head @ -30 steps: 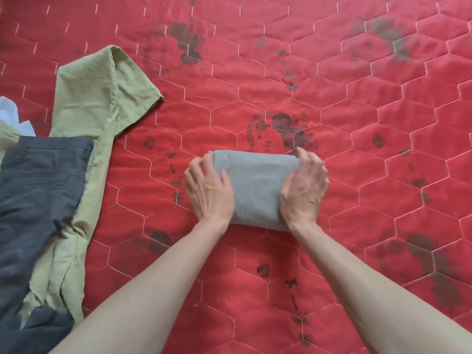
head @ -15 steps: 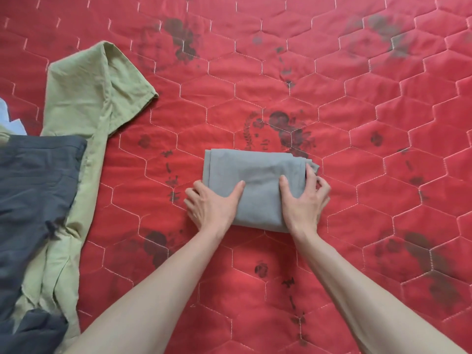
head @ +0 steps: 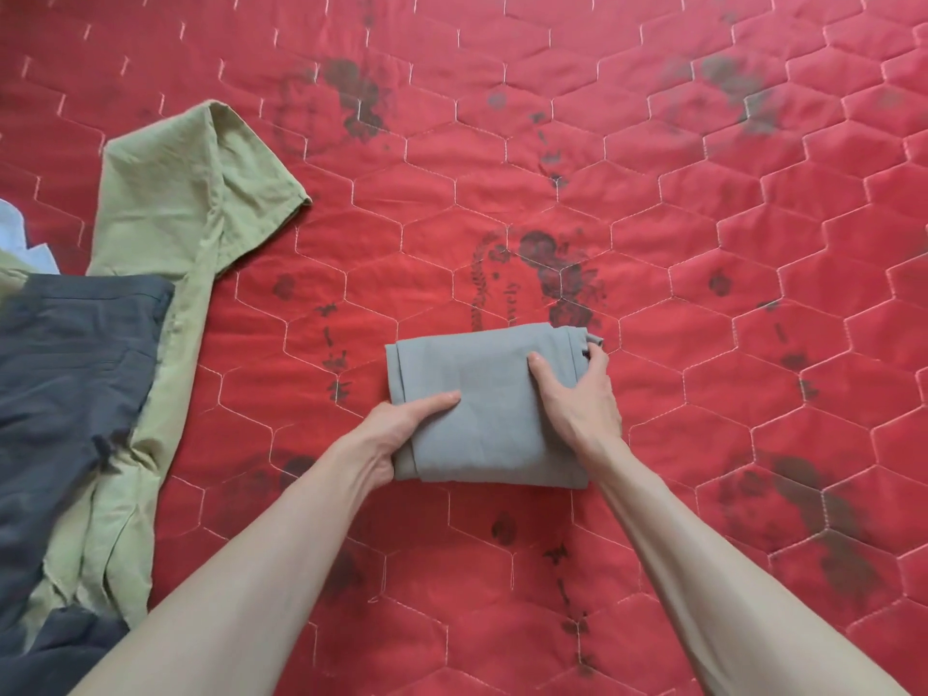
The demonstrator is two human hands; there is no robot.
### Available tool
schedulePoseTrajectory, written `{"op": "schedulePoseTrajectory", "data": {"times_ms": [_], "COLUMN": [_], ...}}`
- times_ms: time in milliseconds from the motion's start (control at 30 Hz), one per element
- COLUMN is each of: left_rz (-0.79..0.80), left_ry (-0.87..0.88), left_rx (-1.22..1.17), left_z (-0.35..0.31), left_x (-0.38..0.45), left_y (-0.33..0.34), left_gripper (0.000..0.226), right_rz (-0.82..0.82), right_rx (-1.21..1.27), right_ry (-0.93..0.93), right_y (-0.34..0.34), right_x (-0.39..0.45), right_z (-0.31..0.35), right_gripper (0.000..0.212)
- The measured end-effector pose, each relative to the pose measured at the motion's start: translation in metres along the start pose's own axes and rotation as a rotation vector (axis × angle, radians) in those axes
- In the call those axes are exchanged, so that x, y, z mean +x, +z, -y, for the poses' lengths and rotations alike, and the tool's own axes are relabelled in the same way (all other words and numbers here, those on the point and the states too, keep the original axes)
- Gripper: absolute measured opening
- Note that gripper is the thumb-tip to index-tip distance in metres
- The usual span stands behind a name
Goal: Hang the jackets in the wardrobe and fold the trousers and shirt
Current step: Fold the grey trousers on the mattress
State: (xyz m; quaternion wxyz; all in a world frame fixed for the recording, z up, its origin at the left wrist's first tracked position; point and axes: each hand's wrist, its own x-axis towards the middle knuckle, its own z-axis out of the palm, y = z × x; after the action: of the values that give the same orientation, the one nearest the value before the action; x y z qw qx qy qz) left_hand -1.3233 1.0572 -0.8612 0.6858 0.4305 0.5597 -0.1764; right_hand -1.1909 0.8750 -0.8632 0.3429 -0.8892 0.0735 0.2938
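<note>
Now two hands hold a folded grey garment (head: 482,409).
Left hand (head: 396,434) and right hand (head: 582,404) grip its sides, thumbs on top.

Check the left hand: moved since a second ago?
Yes. Left hand slid toward the person, from atop the folded cloth to its near left edge.

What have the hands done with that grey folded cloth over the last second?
Both hands slid from lying flat on top of the grey folded garment to its near corners. The left hand and right hand now take hold of it, thumbs on top. The green garment and dark garment stayed put.
</note>
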Motion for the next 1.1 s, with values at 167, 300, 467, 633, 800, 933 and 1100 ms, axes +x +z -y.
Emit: {"op": "schedulePoseTrajectory", "data": {"times_ms": [167,300,467,633,800,933,1100], "left_rz": [0.109,0.072,0.063,0.039,-0.031,-0.066,-0.102], "left_ry": [0.086,0.242,0.385,0.485,0.541,0.580,0.647], "left_rx": [-0.087,-0.112,-0.121,-0.124,-0.159,-0.183,-0.219], "left_z": [0.013,0.015,0.003,-0.011,-0.015,-0.014,-0.012], "left_x": [-0.013,-0.039,-0.100,-0.179,-0.258,-0.327,-0.410], "left_y": [-0.006,-0.009,-0.019,-0.041,-0.067,-0.085,-0.101], "left_gripper": [0.064,0.071,0.073,0.073,0.080,0.068,0.077], "right_rz": [0.132,0.148,0.276,0.563,0.718,0.779,0.777], "right_rx": [-0.012,0.116,0.468,0.503,0.342,0.239,0.241], "right_ry": [-0.020,-0.092,0.061,0.179,0.249,0.171,0.047], "right_y": [-0.018,-0.034,-0.069,-0.109,-0.149,-0.178,-0.201], "right_x": [0.002,-0.015,-0.059,-0.122,-0.190,-0.247,-0.315], "right_z": [-0.012,-0.018,0.008,0.054,0.100,0.137,0.168], "right_gripper": [0.085,0.086,0.094,0.077,0.073,0.081,0.076]}}
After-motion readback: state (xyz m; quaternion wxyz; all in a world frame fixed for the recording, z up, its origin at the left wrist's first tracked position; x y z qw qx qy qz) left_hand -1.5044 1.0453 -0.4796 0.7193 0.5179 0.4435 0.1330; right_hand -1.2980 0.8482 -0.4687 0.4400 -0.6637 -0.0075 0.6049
